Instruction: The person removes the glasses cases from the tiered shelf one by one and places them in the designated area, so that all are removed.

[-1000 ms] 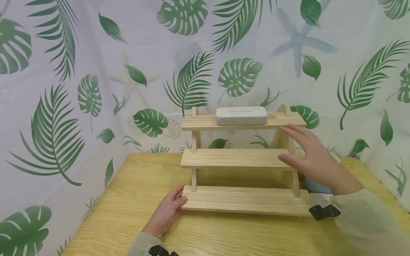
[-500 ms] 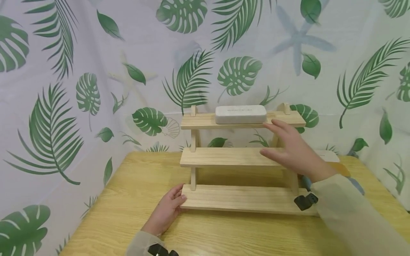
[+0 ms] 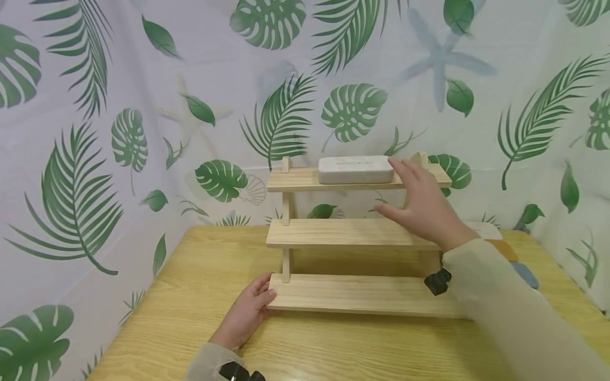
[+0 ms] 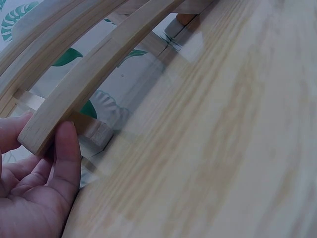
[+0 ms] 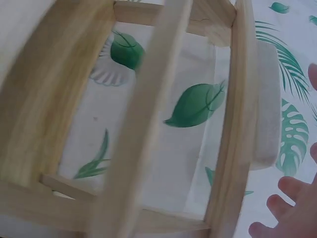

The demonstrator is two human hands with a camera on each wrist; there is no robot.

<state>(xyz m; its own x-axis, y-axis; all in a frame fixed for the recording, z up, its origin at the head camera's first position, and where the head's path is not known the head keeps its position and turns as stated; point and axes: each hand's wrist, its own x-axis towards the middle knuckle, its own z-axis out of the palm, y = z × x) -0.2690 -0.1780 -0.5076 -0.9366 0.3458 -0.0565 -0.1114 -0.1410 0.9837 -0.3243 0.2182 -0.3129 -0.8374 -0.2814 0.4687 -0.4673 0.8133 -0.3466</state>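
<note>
A three-tier wooden display shelf [image 3: 343, 233] stands on the table. My left hand [image 3: 245, 312] grips the left end of its lowest board, and in the left wrist view the fingers [image 4: 67, 153] bend round that board end. On the top tier lies a pale, rounded oblong case [image 3: 356, 170] with small lettering. My right hand [image 3: 424, 206] is raised at the right end of this case, fingers spread and thumb lower, in front of the upper tiers. In the right wrist view, fingertips [image 5: 292, 188] show beyond the top board, near the case [image 5: 267, 104]. It holds nothing.
Behind the right forearm, partly hidden, lie a white item [image 3: 485, 230], an orange item [image 3: 504, 249] and a blue item [image 3: 526, 275] on the wood-grain table [image 3: 200, 264]. A leaf-patterned backdrop [image 3: 214, 53] closes off the back and sides.
My right hand has moved left from the shelf's right end to the end of the case, uncovering the coloured items behind it. The left hand keeps its grip on the lowest board.
</note>
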